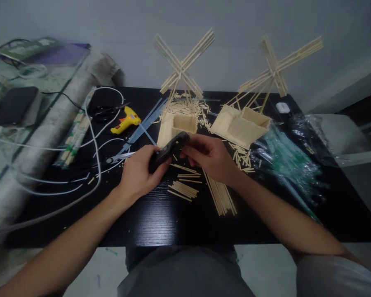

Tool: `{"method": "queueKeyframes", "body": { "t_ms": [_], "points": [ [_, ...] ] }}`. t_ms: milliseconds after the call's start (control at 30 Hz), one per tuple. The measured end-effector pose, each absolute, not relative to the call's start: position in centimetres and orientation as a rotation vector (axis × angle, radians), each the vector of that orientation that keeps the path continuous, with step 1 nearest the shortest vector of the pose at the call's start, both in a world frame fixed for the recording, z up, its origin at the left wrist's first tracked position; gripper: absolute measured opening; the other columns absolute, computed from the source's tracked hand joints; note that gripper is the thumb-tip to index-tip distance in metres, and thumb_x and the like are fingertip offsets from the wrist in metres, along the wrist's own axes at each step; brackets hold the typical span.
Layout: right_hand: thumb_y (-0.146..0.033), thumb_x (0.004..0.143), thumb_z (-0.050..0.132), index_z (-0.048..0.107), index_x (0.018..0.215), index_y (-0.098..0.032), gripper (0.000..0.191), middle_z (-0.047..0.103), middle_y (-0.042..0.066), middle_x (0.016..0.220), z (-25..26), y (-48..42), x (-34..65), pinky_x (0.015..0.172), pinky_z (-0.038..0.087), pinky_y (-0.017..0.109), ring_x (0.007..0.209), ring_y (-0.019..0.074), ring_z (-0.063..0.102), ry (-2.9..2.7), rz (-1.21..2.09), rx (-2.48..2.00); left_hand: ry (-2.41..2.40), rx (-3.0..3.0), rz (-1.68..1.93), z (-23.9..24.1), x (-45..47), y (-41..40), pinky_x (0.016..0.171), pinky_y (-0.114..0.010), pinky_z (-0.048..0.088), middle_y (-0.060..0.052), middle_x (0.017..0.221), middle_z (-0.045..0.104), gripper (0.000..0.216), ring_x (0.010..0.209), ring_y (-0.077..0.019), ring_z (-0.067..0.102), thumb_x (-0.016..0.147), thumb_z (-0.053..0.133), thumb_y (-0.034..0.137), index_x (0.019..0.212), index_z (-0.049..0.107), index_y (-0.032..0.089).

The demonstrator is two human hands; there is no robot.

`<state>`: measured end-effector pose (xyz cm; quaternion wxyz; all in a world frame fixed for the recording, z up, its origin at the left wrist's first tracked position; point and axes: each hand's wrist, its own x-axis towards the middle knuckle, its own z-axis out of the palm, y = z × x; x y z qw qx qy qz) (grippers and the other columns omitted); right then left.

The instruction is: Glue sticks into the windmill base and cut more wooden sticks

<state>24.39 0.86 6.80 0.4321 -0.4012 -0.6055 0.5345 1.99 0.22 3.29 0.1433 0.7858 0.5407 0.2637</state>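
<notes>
The left hand (139, 168) clasps a black object (169, 151), its long axis slanting toward the right hand (214, 159), whose curled fingers' hold is unclear.

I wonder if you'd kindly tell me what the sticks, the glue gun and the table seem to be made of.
Sticks: probably wood or bamboo, uncoated, given their pale, matte straw colour. Glue gun: likely smooth moulded plastic, from its even yellow. Table: perhaps black-veneered or laminated board, semi-gloss; fine grain-like lines show in the reflection.
</notes>
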Motion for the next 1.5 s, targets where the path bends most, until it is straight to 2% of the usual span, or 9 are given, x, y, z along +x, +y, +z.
{"method": "queueKeyframes", "body": {
  "t_ms": [400,733,1067,1500],
  "points": [
    [-0.036,0.091,0.076,0.073,0.095,-0.016,0.020,0.069,-0.002,0.079,6.51,0.91,24.33,0.053,0.044,0.021,0.056,0.0056,0.055,-1.457,1.398,-0.954,1.550,2.257,0.747,3.35,2.04,0.20,0.070,-0.032,0.045,-0.004,0.088,0.068,0.035,0.078,-0.0198,0.062,0.094,0.053,0.052,0.100,0.063,0.019],
    [-0.041,0.088,0.079,0.074,0.094,-0.014,0.027,0.071,0.000,0.078,6.13,0.96,24.18,0.051,0.043,0.020,0.055,0.0062,0.054,-1.425,1.413,-0.936,1.564,2.302,0.733,3.33,2.04,0.28,0.070,-0.031,0.044,-0.004,0.087,0.066,0.034,0.078,-0.0195,0.062,0.095,0.053,0.052,0.098,0.063,0.019],
    [-0.037,0.089,0.077,0.075,0.092,-0.016,0.022,0.071,-0.001,0.078,6.13,0.82,24.13,0.053,0.043,0.020,0.056,0.0048,0.054,-1.427,1.407,-0.962,1.553,2.299,0.726,3.37,2.05,0.23,0.068,-0.031,0.043,-0.004,0.086,0.067,0.034,0.076,-0.0189,0.062,0.095,0.053,0.051,0.097,0.063,0.018],
    [-0.038,0.089,0.077,0.075,0.090,-0.014,0.024,0.070,0.001,0.076,6.25,0.75,24.05,0.052,0.041,0.021,0.055,0.0051,0.051,-1.404,1.445,-0.939,1.569,2.255,0.708,3.68,2.10,0.20,0.064,-0.029,0.039,-0.002,0.078,0.064,0.032,0.070,-0.0169,0.058,0.095,0.055,0.050,0.090,0.062,0.019]
  ]
}}
